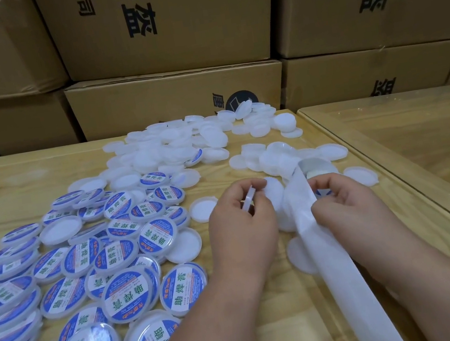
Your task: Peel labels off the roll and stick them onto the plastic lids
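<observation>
Head view: nearest us, our right hand [340,198] pinches a label off the backing strip [338,255] while our left hand [241,221] grips a bare lid [248,200] edge-on — ready for sticking; labelled lids [124,290] pile left, blanks [170,140] farther back.

From my feed: labelled lids [85,273] heaped on the table [9,184] at left; bare lids [171,143] piled behind them, toward stacked cartons [161,22] at the back. Backing strip [343,269] runs from near edge up between both hands, right of centre. A second table [421,129] abuts on the right.
</observation>
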`<state>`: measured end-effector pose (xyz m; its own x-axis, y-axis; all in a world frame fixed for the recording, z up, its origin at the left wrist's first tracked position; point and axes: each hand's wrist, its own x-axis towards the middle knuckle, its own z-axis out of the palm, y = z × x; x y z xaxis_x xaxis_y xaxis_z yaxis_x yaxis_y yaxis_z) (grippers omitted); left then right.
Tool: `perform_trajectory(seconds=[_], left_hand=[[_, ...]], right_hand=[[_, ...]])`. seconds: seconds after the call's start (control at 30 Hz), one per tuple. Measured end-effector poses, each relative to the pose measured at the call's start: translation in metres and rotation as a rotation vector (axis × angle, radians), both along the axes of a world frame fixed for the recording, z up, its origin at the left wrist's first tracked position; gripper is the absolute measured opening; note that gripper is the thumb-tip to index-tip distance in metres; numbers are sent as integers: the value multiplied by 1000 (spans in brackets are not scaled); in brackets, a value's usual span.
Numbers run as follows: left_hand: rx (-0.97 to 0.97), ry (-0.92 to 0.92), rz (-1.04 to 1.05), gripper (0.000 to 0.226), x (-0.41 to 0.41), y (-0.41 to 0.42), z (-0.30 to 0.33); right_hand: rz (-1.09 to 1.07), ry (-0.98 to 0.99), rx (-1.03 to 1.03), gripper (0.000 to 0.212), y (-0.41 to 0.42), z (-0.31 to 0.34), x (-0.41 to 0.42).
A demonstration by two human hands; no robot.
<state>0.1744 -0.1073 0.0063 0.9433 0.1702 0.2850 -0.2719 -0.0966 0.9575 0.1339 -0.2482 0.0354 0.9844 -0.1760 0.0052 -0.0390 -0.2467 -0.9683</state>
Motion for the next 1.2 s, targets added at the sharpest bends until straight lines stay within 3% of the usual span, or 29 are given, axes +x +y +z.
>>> perform_trajectory(seconds=[0.13,0.27,0.47,0.7,0.87,1.03,1.2], left_hand=[[-68,10,11,24,-2,1,2],[-73,24,-60,29,-7,0,7],[-161,73,-95,19,-9,2,11],[-244,93,-150,17,-11,3,15],[-236,115,-149,29,-10,3,15],[-221,83,-158,27,-11,2,15],[-202,5,-195,17,-13,1,14]], right_hand=[[-54,-69,15,30,-4,-5,3],[-137,-289,-48,43,-2,-9,6],[5,-603,-387,45,2,-4,2],[-48,-624,-411,44,2,-6,4],[-37,-614,-400,34,5,-5,2],[-70,-537,-286,21,5,-8,3],[-161,-472,-149,25,10,-10,5]])
